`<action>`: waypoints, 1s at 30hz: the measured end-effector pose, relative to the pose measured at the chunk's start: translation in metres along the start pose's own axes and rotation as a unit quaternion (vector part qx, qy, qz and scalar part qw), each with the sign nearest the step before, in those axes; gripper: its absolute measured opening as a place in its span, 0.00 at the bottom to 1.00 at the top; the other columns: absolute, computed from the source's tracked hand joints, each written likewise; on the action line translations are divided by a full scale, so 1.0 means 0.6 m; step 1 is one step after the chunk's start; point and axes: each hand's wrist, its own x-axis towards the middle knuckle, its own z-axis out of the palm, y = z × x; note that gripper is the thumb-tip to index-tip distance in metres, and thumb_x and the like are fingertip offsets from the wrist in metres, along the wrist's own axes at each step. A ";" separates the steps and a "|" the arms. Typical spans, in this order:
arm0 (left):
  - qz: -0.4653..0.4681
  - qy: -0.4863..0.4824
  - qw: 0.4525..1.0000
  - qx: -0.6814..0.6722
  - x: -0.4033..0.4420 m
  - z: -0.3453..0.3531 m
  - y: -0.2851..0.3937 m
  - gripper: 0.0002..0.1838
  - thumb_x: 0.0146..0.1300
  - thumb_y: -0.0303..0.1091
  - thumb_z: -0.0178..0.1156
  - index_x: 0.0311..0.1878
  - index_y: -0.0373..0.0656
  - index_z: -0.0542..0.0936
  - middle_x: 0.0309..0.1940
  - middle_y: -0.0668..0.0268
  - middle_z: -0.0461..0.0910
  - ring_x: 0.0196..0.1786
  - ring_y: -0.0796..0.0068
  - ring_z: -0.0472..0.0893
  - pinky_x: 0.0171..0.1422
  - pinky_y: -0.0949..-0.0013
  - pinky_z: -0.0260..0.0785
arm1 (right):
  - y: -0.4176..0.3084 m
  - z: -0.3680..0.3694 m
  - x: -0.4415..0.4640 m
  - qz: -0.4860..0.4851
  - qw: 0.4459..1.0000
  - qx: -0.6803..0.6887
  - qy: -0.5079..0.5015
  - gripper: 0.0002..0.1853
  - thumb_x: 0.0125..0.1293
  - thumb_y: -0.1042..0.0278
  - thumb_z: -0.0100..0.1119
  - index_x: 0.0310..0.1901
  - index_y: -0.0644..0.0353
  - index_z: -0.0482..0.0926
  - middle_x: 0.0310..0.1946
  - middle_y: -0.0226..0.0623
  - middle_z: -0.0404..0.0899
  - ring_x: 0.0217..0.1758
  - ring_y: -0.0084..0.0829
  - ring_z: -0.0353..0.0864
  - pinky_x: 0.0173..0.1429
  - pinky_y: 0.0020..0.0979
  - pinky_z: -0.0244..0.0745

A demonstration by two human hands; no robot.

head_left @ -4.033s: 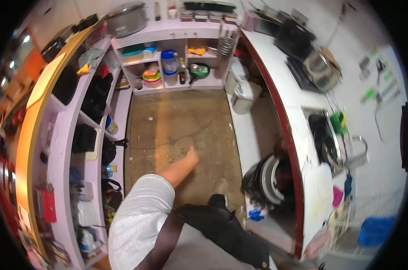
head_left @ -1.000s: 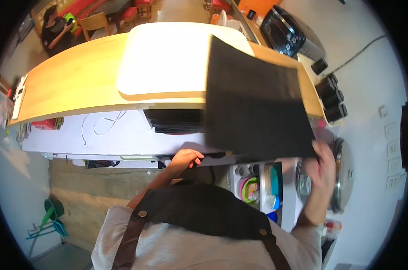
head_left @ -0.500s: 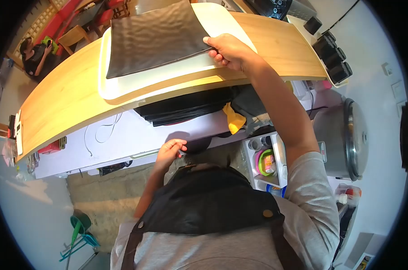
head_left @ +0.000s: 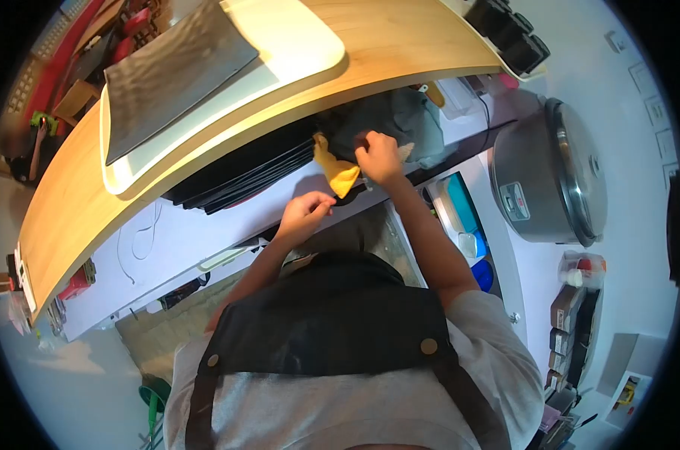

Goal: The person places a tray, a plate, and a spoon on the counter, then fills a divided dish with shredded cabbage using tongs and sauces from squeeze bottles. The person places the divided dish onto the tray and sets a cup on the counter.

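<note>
Yellow cloth (head_left: 342,177) droops beside the right grip (head_left: 380,157), probably loosely stowed; can't tell whether this or left grip (head_left: 302,217) is closed

We see the black mat (head_left: 176,79) cut off at the top left. At far left, a person (head_left: 36,150) looks too blurry.

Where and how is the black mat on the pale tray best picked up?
Probably by pinching the right-hand corner of the black mat, thumb on top and fingers beneath, coming from the person's right. The mat is a thin sheet lying flat on the pale tray, so an edge offers the hold, and that corner is nearer the right hand.
</note>
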 end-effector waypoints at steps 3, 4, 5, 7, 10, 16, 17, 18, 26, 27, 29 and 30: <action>0.071 0.041 0.994 0.071 0.029 0.046 0.042 0.09 0.62 0.32 0.53 0.42 0.40 0.77 0.25 0.66 0.79 0.28 0.84 0.77 0.32 0.78 0.68 | -0.009 0.014 0.016 0.005 0.991 -0.133 0.005 0.12 0.50 0.68 0.59 0.38 0.59 0.79 0.30 0.50 0.79 0.38 0.47 0.78 0.44 0.42 0.73; 0.084 0.066 0.990 0.090 0.030 0.057 0.065 0.09 0.61 0.31 0.54 0.43 0.40 0.77 0.24 0.66 0.79 0.27 0.83 0.77 0.31 0.77 0.68 | -0.013 0.014 0.017 -0.030 0.976 -0.213 0.032 0.13 0.50 0.67 0.59 0.40 0.57 0.79 0.33 0.50 0.78 0.40 0.48 0.77 0.45 0.42 0.73; 0.109 0.076 0.988 0.079 0.028 0.065 0.078 0.08 0.60 0.29 0.55 0.43 0.41 0.77 0.24 0.67 0.79 0.25 0.83 0.76 0.29 0.77 0.68 | -0.009 0.009 0.016 -0.030 0.977 -0.211 0.033 0.13 0.50 0.67 0.59 0.40 0.57 0.79 0.33 0.50 0.78 0.40 0.48 0.77 0.45 0.42 0.73; 0.127 0.077 0.984 0.094 0.023 0.068 0.070 0.09 0.60 0.29 0.55 0.43 0.41 0.77 0.24 0.68 0.79 0.25 0.83 0.76 0.30 0.78 0.67 | 0.016 -0.002 0.018 0.028 0.947 -0.320 0.024 0.13 0.51 0.64 0.60 0.39 0.55 0.78 0.35 0.49 0.78 0.42 0.49 0.76 0.46 0.42 0.72; 0.091 0.087 0.988 0.093 -0.001 0.056 0.027 0.09 0.59 0.28 0.56 0.43 0.41 0.77 0.25 0.69 0.78 0.25 0.85 0.75 0.30 0.79 0.67 | 0.124 -0.007 0.060 -0.028 0.953 -0.237 -0.189 0.13 0.51 0.62 0.61 0.38 0.55 0.78 0.35 0.48 0.78 0.42 0.48 0.77 0.47 0.42 0.72; -0.042 0.204 0.978 -0.002 -0.102 0.024 -0.042 0.09 0.61 0.28 0.55 0.44 0.42 0.77 0.27 0.71 0.78 0.28 0.86 0.74 0.31 0.80 0.65 | 0.140 -0.122 0.150 0.030 0.977 -0.158 0.137 0.17 0.50 0.68 0.63 0.40 0.69 0.77 0.37 0.55 0.77 0.42 0.55 0.75 0.48 0.43 0.71; -0.045 0.210 0.977 -0.003 -0.119 0.024 -0.047 0.09 0.61 0.28 0.55 0.44 0.42 0.77 0.27 0.71 0.78 0.28 0.86 0.74 0.31 0.80 0.65 | 0.155 -0.106 0.159 0.007 0.969 -0.128 0.209 0.18 0.51 0.69 0.61 0.43 0.70 0.74 0.41 0.57 0.74 0.45 0.55 0.73 0.51 0.44 0.70; -0.069 0.229 0.971 -0.028 -0.133 0.025 -0.049 0.09 0.61 0.28 0.54 0.44 0.42 0.77 0.27 0.71 0.78 0.29 0.86 0.73 0.31 0.80 0.65 | 0.174 -0.087 0.171 -0.017 0.955 -0.096 0.280 0.20 0.53 0.71 0.59 0.47 0.70 0.71 0.45 0.59 0.71 0.49 0.56 0.70 0.53 0.45 0.68; -0.115 0.273 0.954 -0.055 -0.164 0.026 -0.070 0.10 0.62 0.28 0.52 0.45 0.40 0.76 0.28 0.71 0.77 0.27 0.86 0.70 0.32 0.81 0.63 | 0.212 -0.034 0.204 -0.081 0.935 -0.342 0.049 0.17 0.61 0.63 0.45 0.47 0.62 0.74 0.46 0.53 0.74 0.50 0.51 0.73 0.53 0.46 0.70; -0.114 0.275 0.953 -0.055 -0.162 0.027 -0.066 0.10 0.62 0.28 0.52 0.45 0.40 0.76 0.28 0.71 0.77 0.27 0.86 0.70 0.32 0.81 0.63 | 0.194 -0.038 0.200 -0.051 0.924 -0.370 0.081 0.16 0.61 0.63 0.45 0.46 0.62 0.76 0.45 0.52 0.75 0.49 0.50 0.74 0.53 0.45 0.71; -0.117 0.263 0.956 -0.059 -0.163 0.031 -0.058 0.09 0.62 0.28 0.52 0.45 0.40 0.76 0.28 0.71 0.77 0.28 0.86 0.70 0.32 0.80 0.63 | 0.153 -0.033 0.186 -0.107 0.955 -0.274 0.018 0.14 0.62 0.62 0.46 0.41 0.59 0.79 0.44 0.48 0.77 0.47 0.47 0.77 0.51 0.43 0.73; -0.117 0.264 0.956 -0.059 -0.163 0.032 -0.055 0.09 0.62 0.28 0.52 0.45 0.40 0.76 0.28 0.71 0.77 0.28 0.86 0.70 0.32 0.80 0.63 | 0.144 -0.009 0.164 -0.072 0.966 -0.241 -0.063 0.14 0.60 0.62 0.48 0.40 0.60 0.78 0.41 0.49 0.77 0.45 0.47 0.77 0.49 0.43 0.72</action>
